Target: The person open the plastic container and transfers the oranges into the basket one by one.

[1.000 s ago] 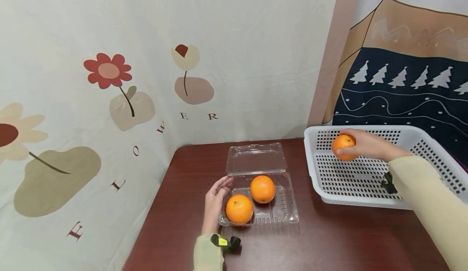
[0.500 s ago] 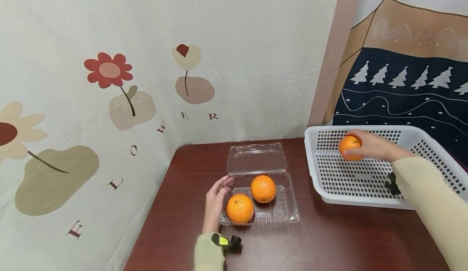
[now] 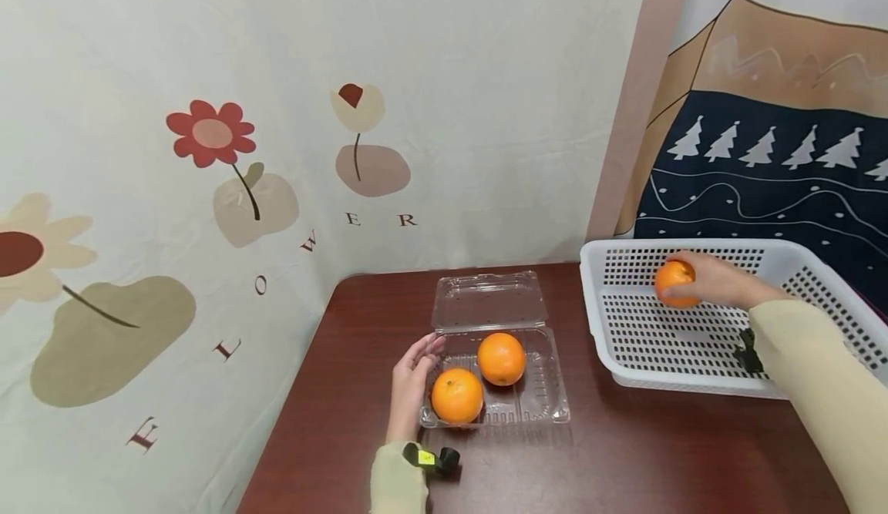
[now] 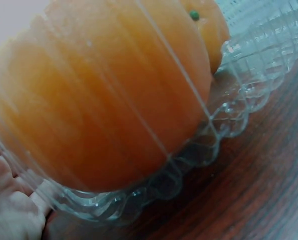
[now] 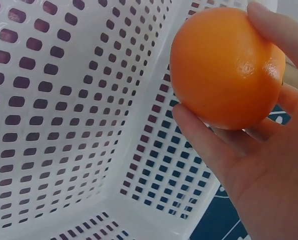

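Note:
In the head view my right hand (image 3: 718,278) grips an orange (image 3: 674,283) within the white plastic basket (image 3: 600,344). Thumb and fingers wrap round the fruit, which the right wrist view shows close to the basket's perforated wall. My left hand (image 3: 411,379) lies along the left side of a clear plastic clamshell box (image 3: 537,394), its fingers loosely extended against the wall. Two more oranges sit in the box's base, a near-left orange (image 3: 457,396) and a far orange (image 3: 501,359). In the left wrist view the near orange (image 4: 98,100) hides most of the box.
The clamshell's lid (image 3: 489,302) is folded back flat behind its base. Both containers stand on a dark red-brown table (image 3: 361,321). A flower-printed cloth (image 3: 486,113) hangs at the table's back and left, and a tree-patterned cloth (image 3: 763,190) hangs behind the basket.
My right hand has shifted a little to the right over the basket with the orange in its grip. The left hand keeps its place at the box.

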The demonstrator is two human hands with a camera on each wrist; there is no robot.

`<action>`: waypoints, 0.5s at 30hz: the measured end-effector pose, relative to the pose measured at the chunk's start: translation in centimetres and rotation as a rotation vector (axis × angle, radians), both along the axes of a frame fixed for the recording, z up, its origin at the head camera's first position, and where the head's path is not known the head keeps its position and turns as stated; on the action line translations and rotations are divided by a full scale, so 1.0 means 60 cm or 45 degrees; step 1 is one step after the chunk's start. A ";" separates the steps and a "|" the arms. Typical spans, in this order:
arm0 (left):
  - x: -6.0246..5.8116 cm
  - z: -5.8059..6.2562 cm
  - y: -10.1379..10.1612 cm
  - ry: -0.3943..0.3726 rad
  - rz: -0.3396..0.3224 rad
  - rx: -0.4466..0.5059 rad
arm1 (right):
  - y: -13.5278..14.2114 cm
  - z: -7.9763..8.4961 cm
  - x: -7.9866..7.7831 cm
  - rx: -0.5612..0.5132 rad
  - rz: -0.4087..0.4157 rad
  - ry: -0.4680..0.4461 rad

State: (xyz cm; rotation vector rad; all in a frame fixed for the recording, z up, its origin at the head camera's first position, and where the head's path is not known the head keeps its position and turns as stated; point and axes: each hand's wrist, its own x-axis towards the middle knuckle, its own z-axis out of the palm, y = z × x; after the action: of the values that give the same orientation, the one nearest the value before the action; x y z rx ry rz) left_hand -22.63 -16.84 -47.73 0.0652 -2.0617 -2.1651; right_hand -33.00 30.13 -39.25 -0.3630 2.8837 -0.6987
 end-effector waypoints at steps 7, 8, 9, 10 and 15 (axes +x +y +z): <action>-0.001 0.000 0.001 -0.008 0.004 0.010 | 0.012 -0.018 -0.005 0.020 -0.026 -0.039; -0.001 0.000 0.001 -0.009 0.004 0.015 | 0.015 -0.020 -0.005 0.026 -0.030 -0.042; -0.001 0.000 0.001 -0.009 0.004 0.018 | 0.016 -0.022 -0.006 0.028 -0.037 -0.047; -0.002 0.000 0.001 -0.011 0.003 0.024 | 0.019 -0.025 -0.007 0.029 -0.044 -0.050; -0.003 0.000 0.000 -0.004 0.001 0.038 | 0.028 -0.031 -0.008 0.011 -0.061 -0.068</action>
State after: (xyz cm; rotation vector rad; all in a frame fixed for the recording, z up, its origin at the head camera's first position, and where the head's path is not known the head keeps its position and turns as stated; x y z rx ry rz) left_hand -22.84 -16.84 -47.71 0.0724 -2.0310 -2.1964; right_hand -33.49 31.81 -41.12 -0.2710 2.8529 -0.6930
